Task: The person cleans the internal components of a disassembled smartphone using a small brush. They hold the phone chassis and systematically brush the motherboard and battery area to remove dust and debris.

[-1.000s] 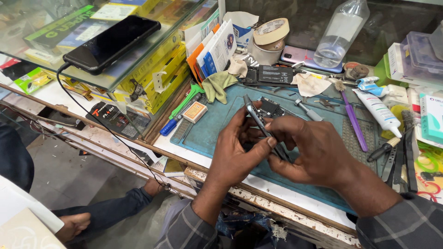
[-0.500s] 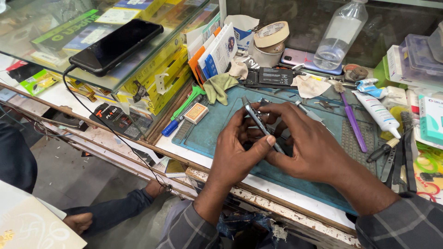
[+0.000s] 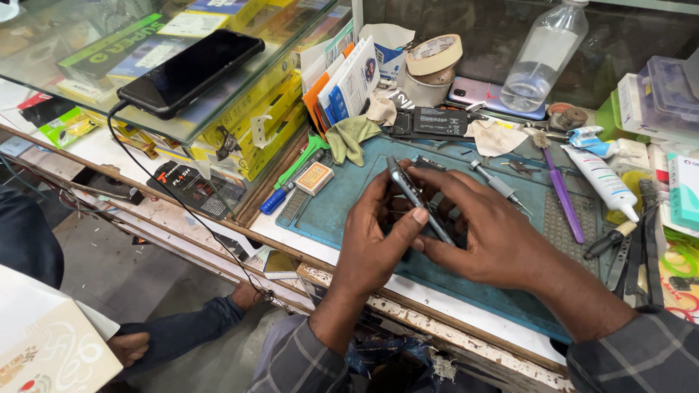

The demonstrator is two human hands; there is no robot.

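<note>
Both of my hands hold a thin grey phone frame (image 3: pixel 412 192) on edge above a blue-green work mat (image 3: pixel 342 218). My left hand (image 3: pixel 378 236) grips it from the near side, thumb pressed on its edge. From the right, my right hand (image 3: pixel 484 233) closes its fingers around the frame's far side. The lower half of the phone is hidden between my palms.
On the mat lie a screwdriver (image 3: pixel 496 182), a purple brush (image 3: pixel 562 191) and a green-blue tool (image 3: pixel 291 175). Tape rolls (image 3: pixel 434 57), a plastic bottle (image 3: pixel 542 54), a white tube (image 3: pixel 604 178) and a black battery (image 3: pixel 439 121) crowd the back. A black phone (image 3: pixel 191 71) rests on a glass case. Another person's hands (image 3: pixel 131 346) are at lower left.
The phone frame has stayed upright between my hands, which shifted slightly on it. The white box at lower left moved further into view.
</note>
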